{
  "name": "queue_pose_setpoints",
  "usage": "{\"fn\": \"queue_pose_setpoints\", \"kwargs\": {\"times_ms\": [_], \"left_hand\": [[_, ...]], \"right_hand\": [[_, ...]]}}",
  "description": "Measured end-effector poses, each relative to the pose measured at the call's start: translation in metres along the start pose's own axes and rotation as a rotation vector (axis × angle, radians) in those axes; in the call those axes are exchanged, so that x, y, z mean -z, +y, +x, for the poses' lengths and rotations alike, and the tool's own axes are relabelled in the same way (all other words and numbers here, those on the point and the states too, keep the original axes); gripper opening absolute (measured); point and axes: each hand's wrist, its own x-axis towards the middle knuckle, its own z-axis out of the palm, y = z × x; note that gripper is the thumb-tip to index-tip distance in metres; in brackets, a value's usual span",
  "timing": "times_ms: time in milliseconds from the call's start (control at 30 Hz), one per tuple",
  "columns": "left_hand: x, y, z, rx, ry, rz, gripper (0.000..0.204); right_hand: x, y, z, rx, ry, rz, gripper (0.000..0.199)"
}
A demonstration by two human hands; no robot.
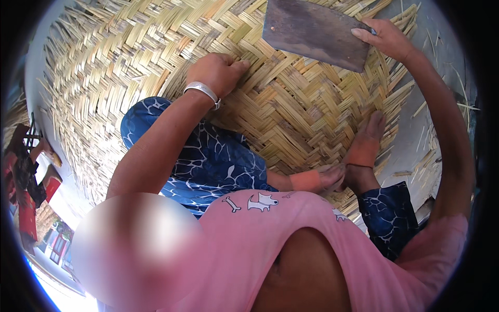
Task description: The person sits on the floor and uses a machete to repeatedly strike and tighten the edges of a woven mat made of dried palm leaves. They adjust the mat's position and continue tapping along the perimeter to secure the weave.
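Seated worker and woven mat, seen from above. Nearest, at the lower centre, is a pink shirt (223,255) of soft cloth with printed dog and bone figures; beyond it are dark-blue trousers (221,161) veined with white lines. Bare feet (332,177) with orange bands meet right of centre, over the mat. The left hand (215,73), above a pale bracelet (202,89), rests on the mat at upper centre, its fingers curled; whether they pinch a strip cannot be told. At upper right, the right hand (387,39) grips the end of a flat tool (317,34), thumb uppermost; the tool is dark, broad, roughly rectangular and scuffed. The mat (130,57) fills the upper and middle frame: flat, straw-coloured to greenish strips interlaced in a zigzag twill. Its field appears largely woven; the margins at upper left and right remain unfinished, with projecting, uneven ends. Loose slivers (423,174) lie on the grey floor (408,148) at right.
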Motion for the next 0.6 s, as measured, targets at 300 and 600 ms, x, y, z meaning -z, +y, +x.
{"fn": "queue_pose_setpoints", "kwargs": {"times_ms": [300,600], "left_hand": [[-0.004,0.001,-0.004,0.034,0.045,-0.141,0.047],[0.0,-0.013,0.007,-0.01,-0.067,-0.27,0.049]], "right_hand": [[-0.019,0.0,-0.007,-0.002,0.106,0.086,0.048],[-0.047,0.006,-0.031,0.042,0.329,0.129,0.044]]}}
